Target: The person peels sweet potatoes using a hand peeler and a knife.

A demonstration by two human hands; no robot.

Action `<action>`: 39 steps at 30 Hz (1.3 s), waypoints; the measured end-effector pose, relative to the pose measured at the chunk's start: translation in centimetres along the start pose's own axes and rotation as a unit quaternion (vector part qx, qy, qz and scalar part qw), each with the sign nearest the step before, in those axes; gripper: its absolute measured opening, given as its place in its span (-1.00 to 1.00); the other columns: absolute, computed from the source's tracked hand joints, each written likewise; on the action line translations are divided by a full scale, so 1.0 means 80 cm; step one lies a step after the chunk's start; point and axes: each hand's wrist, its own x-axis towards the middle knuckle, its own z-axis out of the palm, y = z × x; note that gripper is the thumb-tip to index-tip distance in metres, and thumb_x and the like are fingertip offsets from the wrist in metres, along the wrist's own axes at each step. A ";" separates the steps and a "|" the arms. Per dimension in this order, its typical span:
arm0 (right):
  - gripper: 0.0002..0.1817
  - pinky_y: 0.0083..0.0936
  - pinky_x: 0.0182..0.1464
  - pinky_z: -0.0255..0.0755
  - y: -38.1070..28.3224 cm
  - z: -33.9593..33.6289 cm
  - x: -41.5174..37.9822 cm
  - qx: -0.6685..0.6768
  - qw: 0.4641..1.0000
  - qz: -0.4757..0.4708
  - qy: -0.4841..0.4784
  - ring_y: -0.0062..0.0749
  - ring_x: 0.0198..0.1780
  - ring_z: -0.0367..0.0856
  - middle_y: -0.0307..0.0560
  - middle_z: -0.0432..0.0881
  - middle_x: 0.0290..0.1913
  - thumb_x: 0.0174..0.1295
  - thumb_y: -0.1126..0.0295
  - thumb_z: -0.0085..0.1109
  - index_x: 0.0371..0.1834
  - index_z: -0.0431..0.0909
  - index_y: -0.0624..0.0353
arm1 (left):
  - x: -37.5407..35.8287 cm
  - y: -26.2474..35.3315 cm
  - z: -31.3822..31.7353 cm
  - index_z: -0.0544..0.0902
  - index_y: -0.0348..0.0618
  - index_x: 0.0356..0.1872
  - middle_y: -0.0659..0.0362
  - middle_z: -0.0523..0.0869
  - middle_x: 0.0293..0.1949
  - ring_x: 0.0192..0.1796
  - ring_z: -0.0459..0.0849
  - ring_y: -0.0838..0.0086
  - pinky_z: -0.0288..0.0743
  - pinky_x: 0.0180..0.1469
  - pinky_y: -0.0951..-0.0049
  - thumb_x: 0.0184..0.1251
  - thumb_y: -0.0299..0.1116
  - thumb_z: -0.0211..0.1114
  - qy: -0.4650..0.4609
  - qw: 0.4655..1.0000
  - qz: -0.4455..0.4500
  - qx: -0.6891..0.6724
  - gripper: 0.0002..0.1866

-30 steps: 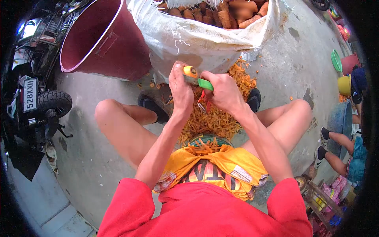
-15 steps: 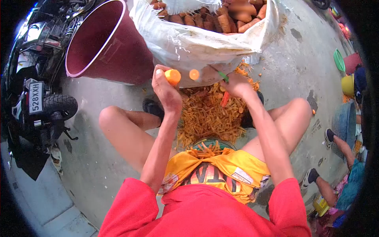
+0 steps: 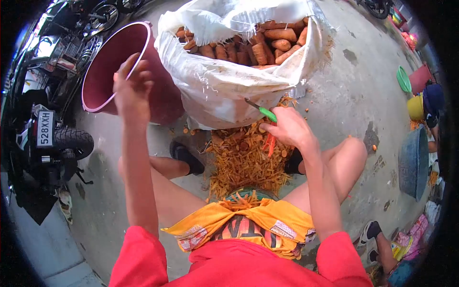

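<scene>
My left hand [image 3: 133, 86], blurred by motion, is over the near rim of a maroon bucket [image 3: 165, 81]. Its fingers look spread, and no carrot shows in it. My right hand [image 3: 290, 126] is closed on the green handle of a small knife [image 3: 266, 113], its dark blade pointing up and left toward the white sack [image 3: 224, 91]. Below those fingers hangs a red-orange forked piece [image 3: 270, 145], like a peeler. Unpeeled carrots [image 3: 260, 52] fill the open sack. Peelings and cut ends [image 3: 246, 162] form a pile between my feet.
A green-rimmed container [image 3: 265, 194] with peelings sits close to my lap. Parked motorcycles [image 3: 69, 136] stand along the left. On the right are a blue-grey tub [image 3: 414, 162], a yellow container [image 3: 416, 107] and another person's feet [image 3: 370, 234].
My left hand has moved left from before the sack to the bucket, and the peeled carrot no longer shows. The small cut piece in mid-air is gone. My right hand still grips the knife.
</scene>
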 end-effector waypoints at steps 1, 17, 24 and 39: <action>-0.58 0.02 0.05 0.57 -0.004 -0.010 -0.005 0.006 1.000 0.024 -0.011 0.30 -0.03 0.71 0.37 0.73 -0.21 0.25 0.12 0.44 -0.25 0.66 0.37 | -0.012 -0.008 0.036 0.63 -0.19 0.26 0.21 0.76 -0.03 -0.17 0.67 0.60 0.51 -0.15 0.52 0.64 -0.14 0.14 -0.029 0.997 0.032 0.072 -0.60; -0.61 0.00 0.00 0.58 0.043 -0.052 -0.047 0.019 0.999 0.036 0.018 0.26 -0.08 0.72 0.27 0.75 -0.23 0.21 0.12 0.45 -0.25 0.67 0.28 | 0.066 -0.176 0.272 0.84 -0.26 -0.06 -0.13 0.86 -0.12 -0.03 0.86 0.10 0.69 0.06 0.14 0.20 0.37 0.41 -0.172 0.689 0.125 0.693 -0.24; -0.62 -0.03 -0.02 0.56 0.052 -0.061 -0.048 0.002 1.000 0.009 0.020 0.24 -0.08 0.71 0.26 0.75 -0.19 0.25 0.14 0.41 -0.06 0.66 0.23 | 0.032 -0.112 0.211 0.67 -0.26 0.12 0.03 0.81 0.03 0.03 0.81 0.33 0.67 0.07 0.36 0.47 -0.11 0.44 -0.255 0.923 0.178 0.228 -0.57; -0.68 -0.16 -0.19 0.56 0.009 -0.007 -0.019 0.142 0.976 -0.158 0.056 0.17 -0.27 0.70 0.17 0.69 -0.37 0.33 0.20 0.41 -0.15 0.58 0.22 | -0.127 -0.151 0.052 0.52 -0.07 0.41 0.25 0.71 0.19 0.12 0.70 0.59 0.63 0.06 0.54 0.62 -0.27 0.30 -0.212 0.960 -0.171 -0.057 -0.57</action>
